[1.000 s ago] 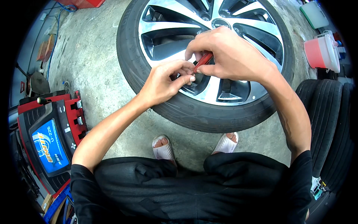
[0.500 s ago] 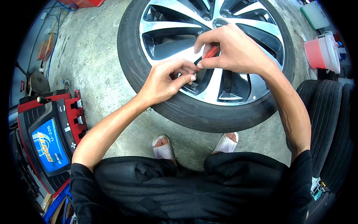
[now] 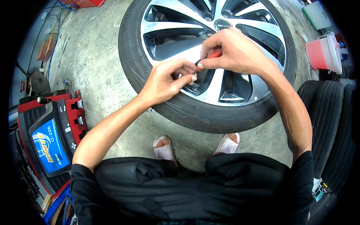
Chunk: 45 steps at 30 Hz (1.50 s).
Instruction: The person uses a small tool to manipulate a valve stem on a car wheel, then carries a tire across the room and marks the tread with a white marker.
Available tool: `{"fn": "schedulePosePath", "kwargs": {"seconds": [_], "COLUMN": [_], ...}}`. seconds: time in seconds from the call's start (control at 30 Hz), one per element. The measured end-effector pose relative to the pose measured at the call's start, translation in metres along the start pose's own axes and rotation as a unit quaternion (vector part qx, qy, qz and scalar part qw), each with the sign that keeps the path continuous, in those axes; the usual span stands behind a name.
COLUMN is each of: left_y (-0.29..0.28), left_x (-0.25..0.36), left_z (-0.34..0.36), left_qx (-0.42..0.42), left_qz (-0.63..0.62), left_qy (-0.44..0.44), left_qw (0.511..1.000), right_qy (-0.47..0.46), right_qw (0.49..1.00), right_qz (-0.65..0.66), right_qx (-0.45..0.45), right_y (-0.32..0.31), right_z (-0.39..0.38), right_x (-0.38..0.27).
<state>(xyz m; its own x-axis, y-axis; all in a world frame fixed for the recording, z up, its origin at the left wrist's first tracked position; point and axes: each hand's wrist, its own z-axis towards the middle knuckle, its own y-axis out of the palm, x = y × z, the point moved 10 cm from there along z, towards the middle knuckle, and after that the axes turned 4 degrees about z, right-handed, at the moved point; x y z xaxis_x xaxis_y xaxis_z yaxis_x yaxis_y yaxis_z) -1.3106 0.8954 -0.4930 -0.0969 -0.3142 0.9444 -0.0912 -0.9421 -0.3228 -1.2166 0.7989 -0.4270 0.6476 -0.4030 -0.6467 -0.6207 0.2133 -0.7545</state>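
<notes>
A wheel with a black tire [image 3: 135,71] and a silver-and-black alloy rim [image 3: 174,20] lies flat on the floor before me. My right hand [image 3: 238,52] is closed on a slim red-handled, screwdriver-like tool [image 3: 214,54], gripped between thumb and fingers over the rim. Its thin dark tip slopes down to the left, toward the rim's near-left edge. There my left hand [image 3: 169,77] is closed in a pinch, thumb and fingertips meeting around the tool's tip. Whatever lies between those fingertips is too small and covered to make out.
To the left stands a red and black machine case [image 3: 55,142] with a blue panel. More tires [image 3: 327,120] stand at the right, below a bucket of pink liquid [image 3: 323,54]. A white-and-green container [image 3: 317,16] is at the far right. My sandalled feet [image 3: 164,147] rest near the tire.
My right hand's fingers have rolled around the tool, and its red handle now leans flatter, toward the right. The left hand stays at the same spot by the rim.
</notes>
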Motion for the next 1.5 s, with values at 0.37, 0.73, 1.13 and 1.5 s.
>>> {"fn": "schedulePosePath", "kwargs": {"seconds": [0.37,0.73,1.13,1.5], "left_y": [0.000,0.000,-0.006,-0.007], "left_x": [0.000,-0.002,-0.004,0.002], "left_z": [-0.001,0.001,0.001,0.000], "left_qx": [-0.007,-0.009,0.016,0.021], "left_qz": [0.013,0.001,0.011,0.053], "left_qy": [-0.003,-0.006,-0.005,0.001], "left_qw": [1.000,1.000,1.000,0.998], "right_qy": [-0.025,-0.031,-0.005,-0.029], "right_qw": [0.999,0.997,1.000,0.999], "right_qz": [0.034,0.052,0.026,0.010], "right_qx": [-0.029,-0.039,0.010,-0.010], "right_y": [0.004,0.003,0.001,0.003], "right_z": [0.000,-0.001,0.002,0.000], "right_x": [-0.005,-0.005,0.010,0.005]}}
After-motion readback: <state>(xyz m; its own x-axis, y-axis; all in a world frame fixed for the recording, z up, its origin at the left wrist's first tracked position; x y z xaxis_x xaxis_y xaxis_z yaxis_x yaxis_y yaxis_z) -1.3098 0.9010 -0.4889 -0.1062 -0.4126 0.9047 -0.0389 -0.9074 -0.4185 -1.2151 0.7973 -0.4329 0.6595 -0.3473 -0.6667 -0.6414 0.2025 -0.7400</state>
